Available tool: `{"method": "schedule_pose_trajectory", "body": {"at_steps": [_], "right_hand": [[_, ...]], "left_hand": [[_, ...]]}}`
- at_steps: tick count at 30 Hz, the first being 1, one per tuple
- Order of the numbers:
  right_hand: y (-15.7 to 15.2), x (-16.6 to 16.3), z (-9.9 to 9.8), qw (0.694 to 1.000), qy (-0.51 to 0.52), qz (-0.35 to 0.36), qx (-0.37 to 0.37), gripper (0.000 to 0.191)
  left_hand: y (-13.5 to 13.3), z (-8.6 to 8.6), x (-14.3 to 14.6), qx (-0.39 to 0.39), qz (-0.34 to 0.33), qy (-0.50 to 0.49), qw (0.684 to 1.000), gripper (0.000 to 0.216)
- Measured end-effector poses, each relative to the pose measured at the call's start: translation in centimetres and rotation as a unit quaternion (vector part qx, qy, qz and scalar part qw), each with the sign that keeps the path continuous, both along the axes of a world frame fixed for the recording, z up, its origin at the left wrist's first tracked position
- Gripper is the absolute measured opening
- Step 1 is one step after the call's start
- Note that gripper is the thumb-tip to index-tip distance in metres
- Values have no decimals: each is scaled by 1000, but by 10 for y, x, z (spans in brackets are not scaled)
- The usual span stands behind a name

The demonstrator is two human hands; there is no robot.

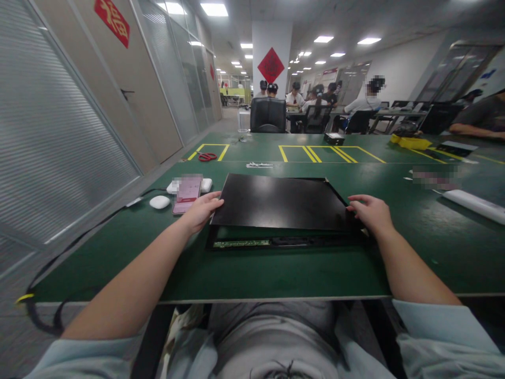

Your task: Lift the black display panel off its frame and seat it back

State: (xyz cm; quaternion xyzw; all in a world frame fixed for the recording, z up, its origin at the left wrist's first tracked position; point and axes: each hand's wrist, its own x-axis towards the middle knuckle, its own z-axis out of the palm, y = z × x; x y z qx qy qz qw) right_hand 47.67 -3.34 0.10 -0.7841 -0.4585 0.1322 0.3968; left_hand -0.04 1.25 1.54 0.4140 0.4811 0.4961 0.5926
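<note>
A flat black display panel (282, 202) lies on the green table (276, 273) in front of me, its near edge raised above a lower frame that shows a green circuit strip (241, 243). My left hand (202, 210) grips the panel's left edge, fingers curled at its corner. At the opposite side my right hand (370, 212) holds the near right corner, fingers bent over the edge.
A pink phone (188, 195), a white charger block (205, 185) and a white earbud case (160, 201) lie left of the panel. Red scissors (207, 156) sit further back. A white roll (473, 204) lies at right. Several people sit at far tables.
</note>
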Motion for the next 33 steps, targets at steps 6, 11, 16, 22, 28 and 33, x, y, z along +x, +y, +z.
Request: {"method": "schedule_pose_trajectory", "body": {"at_steps": [6,11,16,22,28,33], "right_hand": [[0,1,0,1000,15,-1,5,32],[0,3,-1,1000,23,-8,3,32],[-1,1,0,999,31,-28,16,33],[2,2,-1,996,60,-28,66,34],[8,12,-10,998,14,-28,50,30],[16,20,-20,999,-3,28,-45,35]], "left_hand": [[0,1,2,-11,16,-12,1000,37],[0,3,4,-21,26,-6,999,37],[-1,4,4,-27,35,0,999,38],[-1,4,5,-28,30,-11,999,41],[-1,2,5,-14,21,-5,1000,38],[0,-1,3,-5,-1,10,1000,38]]}}
